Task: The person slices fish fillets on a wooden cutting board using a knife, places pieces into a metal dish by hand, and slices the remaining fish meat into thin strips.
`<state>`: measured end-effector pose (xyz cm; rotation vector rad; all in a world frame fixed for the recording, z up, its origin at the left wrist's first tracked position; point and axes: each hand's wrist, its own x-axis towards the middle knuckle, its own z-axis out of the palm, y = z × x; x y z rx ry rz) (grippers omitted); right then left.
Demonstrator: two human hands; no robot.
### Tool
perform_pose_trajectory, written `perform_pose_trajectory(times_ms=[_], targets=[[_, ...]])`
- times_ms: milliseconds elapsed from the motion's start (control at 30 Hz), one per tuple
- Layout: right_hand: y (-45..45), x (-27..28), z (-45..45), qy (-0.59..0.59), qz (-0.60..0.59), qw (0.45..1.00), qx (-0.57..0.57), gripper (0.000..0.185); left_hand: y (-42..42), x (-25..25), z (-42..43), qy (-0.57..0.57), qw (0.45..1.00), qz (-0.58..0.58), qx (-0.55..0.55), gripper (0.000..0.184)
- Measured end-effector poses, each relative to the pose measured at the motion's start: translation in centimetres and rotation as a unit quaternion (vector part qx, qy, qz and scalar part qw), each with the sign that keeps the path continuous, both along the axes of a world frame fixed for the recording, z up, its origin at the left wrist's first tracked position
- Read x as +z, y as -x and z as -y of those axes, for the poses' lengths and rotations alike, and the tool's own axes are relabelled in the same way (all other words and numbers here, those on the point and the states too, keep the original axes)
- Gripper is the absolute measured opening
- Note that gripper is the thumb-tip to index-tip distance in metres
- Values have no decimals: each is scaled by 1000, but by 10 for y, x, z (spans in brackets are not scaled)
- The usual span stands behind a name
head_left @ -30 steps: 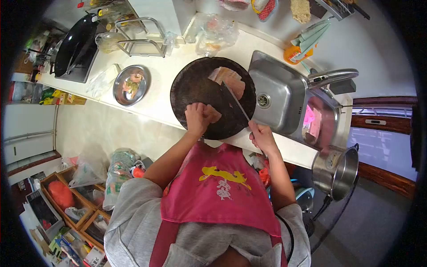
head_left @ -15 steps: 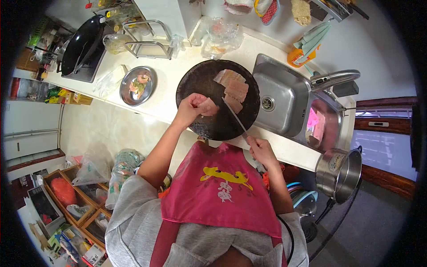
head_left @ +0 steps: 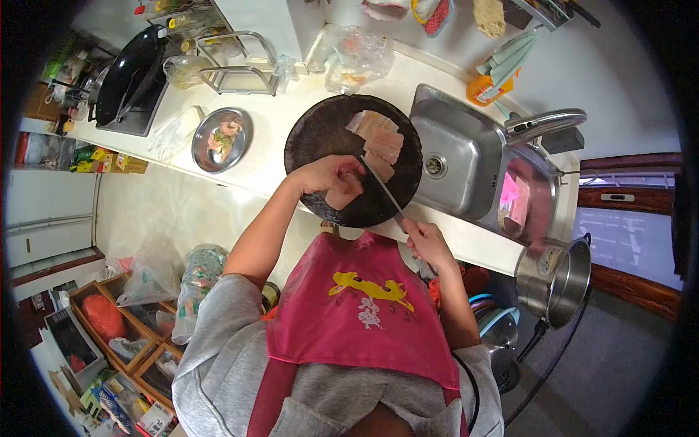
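Observation:
On the counter, a round dark chopping board (head_left: 309, 138) carries several pale pink slabs of raw meat (head_left: 384, 144) on its right half. My left hand (head_left: 328, 175) is over the board's lower left with its fingers curled in. A piece of meat (head_left: 344, 194) shows under its thumb, though the exact grip is partly hidden. A knife (head_left: 387, 191) is held by the handle in my right hand (head_left: 428, 244), at the board's lower right edge. Its blade slants up and left, the tip close to my left fingertips and beside the slabs.
Left of the board stands a steel bowl (head_left: 244, 149) with meat scraps and something green. A steel sink (head_left: 455, 156) with a faucet (head_left: 546, 120) adjoins it on the right. Behind are plastic bags (head_left: 357, 58) and a metal rack (head_left: 237, 79). A steel pot (head_left: 542, 280) stands lower right.
My left hand has moved right, toward the knife tip, and the piece of meat now shows lower under it. My right hand and the knife have hardly moved.

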<state>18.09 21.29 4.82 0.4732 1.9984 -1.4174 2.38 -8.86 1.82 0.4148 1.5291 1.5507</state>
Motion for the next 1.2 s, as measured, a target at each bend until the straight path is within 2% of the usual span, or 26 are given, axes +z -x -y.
perform_pose_trajectory(times_ms=[67, 100, 167, 200, 267, 300, 367, 500, 567, 600, 667, 700, 733, 767, 900, 967, 1000, 1033, 1100, 1133, 1200], targets=[[1, 2, 1, -9, 2, 1000, 6, 50, -3, -14, -3, 36, 988, -143, 47, 31], [1, 2, 1, -19, 3, 1000, 13, 50, -5, -17, -2, 36, 988, -142, 47, 31], [2, 1, 1, -14, 2, 1000, 10, 50, -7, -22, 0, 285, 939, -184, 58, 40], [1, 1, 1, -9, 1, 1000, 8, 50, -11, -31, 0, 285, 939, -184, 57, 40], [2, 2, 1, -18, 5, 1000, 21, 51, -23, -50, 1, 296, 887, -338, 109, 46], [3, 4, 1, -27, 8, 999, 35, 56, -31, -53, -2, 297, 886, -338, 109, 46], [3, 9, 4, -22, 15, 999, 30, 55, -43, -54, -14, 327, 843, -381, 193, 38], [2, 12, 5, -22, 26, 999, 36, 57, -44, -53, -20, 301, 839, -423, 161, 33], [1, 10, 5, -22, 28, 999, 33, 57, -41, -51, -25, 292, 893, -323, 115, 33], [1, 10, 5, -21, 29, 999, 28, 58, -42, -43, -25, 291, 892, -325, 116, 33], [2, 11, 6, -24, 18, 999, 33, 58, -46, -27, -23, 259, 898, -274, 228, 34], [0, 12, 7, -27, 10, 999, 37, 58, -48, -27, -22, 259, 898, -275, 226, 34], [-2, 14, 9, -26, 9, 999, 36, 58, -49, -27, -19, 169, 922, -145, 316, 32], [-4, 17, 12, -40, -17, 998, 47, 53, -51, -28, -15, 74, 916, -10, 395, 31], [-5, 4, 9, -75, -77, 992, 71, 54, -72, -44, 3, 154, 894, 37, 419, 32], [-4, 1, 4, -87, -48, 993, 69, 55, -83, -52, 12, 327, 844, -216, 365, 33], [-4, 0, 4, -100, -19, 993, 66, 57, -86, -57, 14, 329, 847, -197, 369, 24], [-7, -3, 5, -101, -17, 993, 66, 57, -88, -62, 14, 330, 847, -195, 369, 24], [-13, -9, 7, -82, -59, 994, 44, 53, -92, -69, 11, 229, 775, -445, 386, 21], [-13, 3, 13, -83, -58, 994, 46, 53, -90, -65, 8, 229, 775, -443, 388, 21], [-17, 26, 30, -86, -87, 992, 41, 49, -81, -57, 1, 222, 738, -558, 307, 26]])
